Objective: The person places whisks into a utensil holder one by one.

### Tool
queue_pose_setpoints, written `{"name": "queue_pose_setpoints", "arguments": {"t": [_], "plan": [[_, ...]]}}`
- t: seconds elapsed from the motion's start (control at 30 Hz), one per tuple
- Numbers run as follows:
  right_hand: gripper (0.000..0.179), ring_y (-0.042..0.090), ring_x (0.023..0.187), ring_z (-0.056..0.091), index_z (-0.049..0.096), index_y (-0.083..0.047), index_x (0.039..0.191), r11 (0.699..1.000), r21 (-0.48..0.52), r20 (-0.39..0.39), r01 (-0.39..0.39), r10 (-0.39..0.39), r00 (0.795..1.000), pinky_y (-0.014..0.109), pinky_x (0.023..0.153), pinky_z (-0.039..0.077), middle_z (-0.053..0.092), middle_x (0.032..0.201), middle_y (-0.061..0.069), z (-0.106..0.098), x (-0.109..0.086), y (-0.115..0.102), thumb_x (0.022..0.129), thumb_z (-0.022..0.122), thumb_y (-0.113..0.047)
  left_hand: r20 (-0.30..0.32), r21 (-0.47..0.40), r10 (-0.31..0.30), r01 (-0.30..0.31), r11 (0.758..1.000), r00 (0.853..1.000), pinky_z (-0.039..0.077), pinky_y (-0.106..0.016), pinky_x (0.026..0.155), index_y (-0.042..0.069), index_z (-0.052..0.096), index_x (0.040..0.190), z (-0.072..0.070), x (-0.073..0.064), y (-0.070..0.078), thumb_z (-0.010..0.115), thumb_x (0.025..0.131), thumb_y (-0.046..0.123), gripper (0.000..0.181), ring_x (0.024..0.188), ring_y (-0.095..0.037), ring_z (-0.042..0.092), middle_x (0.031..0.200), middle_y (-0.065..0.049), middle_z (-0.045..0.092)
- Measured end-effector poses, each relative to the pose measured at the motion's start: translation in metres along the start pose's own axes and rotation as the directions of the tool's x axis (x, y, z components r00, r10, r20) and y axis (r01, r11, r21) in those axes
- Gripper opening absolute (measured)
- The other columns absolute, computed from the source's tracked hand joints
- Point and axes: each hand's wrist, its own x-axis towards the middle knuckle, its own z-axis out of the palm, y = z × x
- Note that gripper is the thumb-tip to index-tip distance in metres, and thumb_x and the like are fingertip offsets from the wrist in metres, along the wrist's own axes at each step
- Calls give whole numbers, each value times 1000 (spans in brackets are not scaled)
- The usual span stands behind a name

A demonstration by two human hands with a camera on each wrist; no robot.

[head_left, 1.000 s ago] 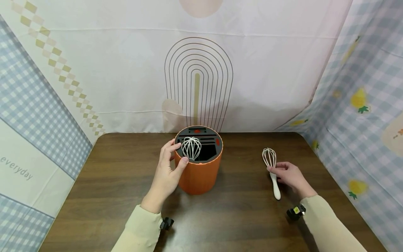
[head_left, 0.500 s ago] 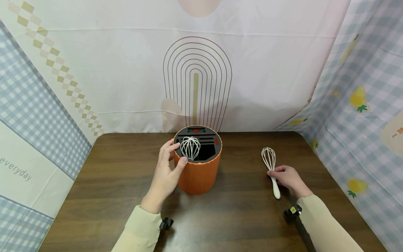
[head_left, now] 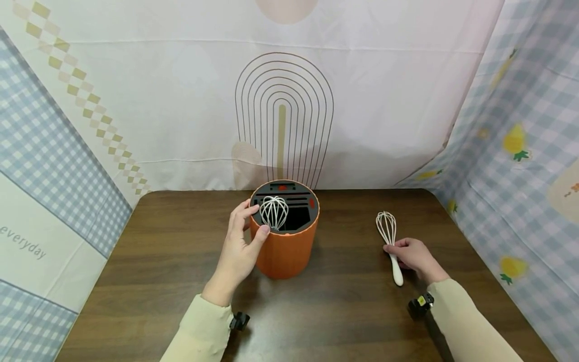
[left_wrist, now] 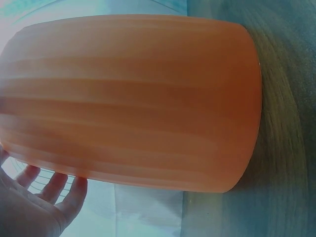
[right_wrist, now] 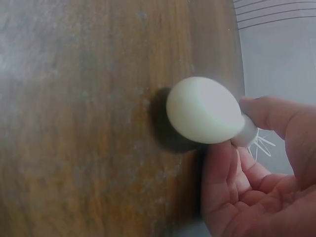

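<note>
An orange knife block (head_left: 287, 256), round and standing upright, has a dark slotted top. One whisk (head_left: 274, 212) stands in its wide opening, white wire head up. My left hand (head_left: 239, 241) holds the block by its left side, thumb at the front rim and fingers round the side; in the left wrist view the fingertips (left_wrist: 76, 192) lie against the wall. To the right, a second whisk (head_left: 386, 227) lies over the table with its wires pointing away. My right hand (head_left: 416, 256) pinches the upper end of its white handle (right_wrist: 205, 109) between thumb and fingers.
The brown wooden table (head_left: 190, 281) ends at a pale cloth backdrop (head_left: 190, 100) behind the block. Checked blue cloth (head_left: 520, 201) hangs along the right side, and more along the left. Both wrists carry small black cameras.
Over the last second my right thumb has shifted slightly down the second whisk, from the base of the wires to the top of the handle. My left hand stays on the block.
</note>
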Motion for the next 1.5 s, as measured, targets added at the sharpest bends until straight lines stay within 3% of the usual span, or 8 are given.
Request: {"name": "queue_pose_setpoints", "arguments": {"t": [0.3, 0.53, 0.7, 0.8, 0.93, 1.17, 1.33, 1.5], "plan": [[43, 19, 77, 57, 56, 5, 108, 1000, -15, 15, 7, -7, 1000, 34, 66, 54, 57, 95, 11, 3, 1, 0, 91, 66, -33, 2, 0, -6, 6, 1000, 1000, 36, -57, 101, -1, 44, 134, 0, 0, 0, 62, 92, 6, 46, 131, -33, 37, 149, -21, 30], [45, 19, 83, 58, 54, 4, 112, 997, 54, 44, 59, -62, 997, 34, 71, 54, 58, 100, 12, 8, 1, -12, 94, 62, -36, 2, 6, -4, 4, 1000, 1000, 37, -57, 100, -2, 44, 134, 0, 0, 1, 62, 92, 5, 46, 130, -34, 38, 149, -22, 30], [54, 15, 86, 61, 49, 6, 123, 971, 186, 28, 152, -160, 987, 33, 74, 55, 61, 109, 16, 11, -4, -33, 95, 61, -38, -6, 14, 7, -7, 1000, 1000, 37, -57, 100, 3, 44, 136, 5, 1, -23, 63, 92, 7, 49, 131, -32, 37, 150, -18, 29], [53, 11, 84, 62, 48, 7, 123, 930, 301, 4, 211, -223, 975, 31, 74, 55, 66, 105, 10, 15, -10, -48, 95, 62, -36, -11, 29, 16, -15, 999, 1000, 38, -54, 100, 10, 44, 137, 7, 2, -39, 65, 92, 11, 50, 132, -27, 37, 152, -12, 29], [44, 9, 78, 61, 50, 4, 117, 870, 413, -41, 268, -276, 960, 28, 71, 56, 67, 90, -3, 20, -19, -67, 94, 65, -30, -9, 39, 24, -23, 999, 1000, 39, -49, 101, 18, 44, 138, 7, 2, -45, 65, 93, 18, 49, 133, -19, 36, 152, -2, 29], [39, 14, 80, 64, 52, 3, 114, 792, 470, -136, 390, -371, 919, 32, 73, 56, 65, 94, 4, 26, -43, -103, 92, 67, -26, -8, 33, 32, -32, 999, 999, 39, -49, 101, 20, 45, 138, 7, 1, -46, 64, 94, 21, 48, 133, -18, 36, 152, 0, 29], [32, 14, 78, 63, 53, 4, 111, 679, 550, -209, 486, -452, 867, 30, 71, 57, 62, 92, 6, 28, -60, -128, 92, 67, -18, -7, 17, 3, -3, 1000, 1000, 37, -54, 101, 7, 44, 137, 6, 1, -28, 63, 93, 10, 48, 133, -28, 36, 151, -14, 30], [28, 15, 78, 62, 54, 4, 109, 579, 590, -276, 563, -510, 815, 31, 71, 57, 61, 91, 7, 32, -71, -150, 92, 66, -14, -12, 24, 18, -18, 1000, 1000, 38, -53, 101, 14, 45, 137, 8, 1, -44, 65, 92, 14, 49, 133, -24, 37, 152, -8, 30]]}}
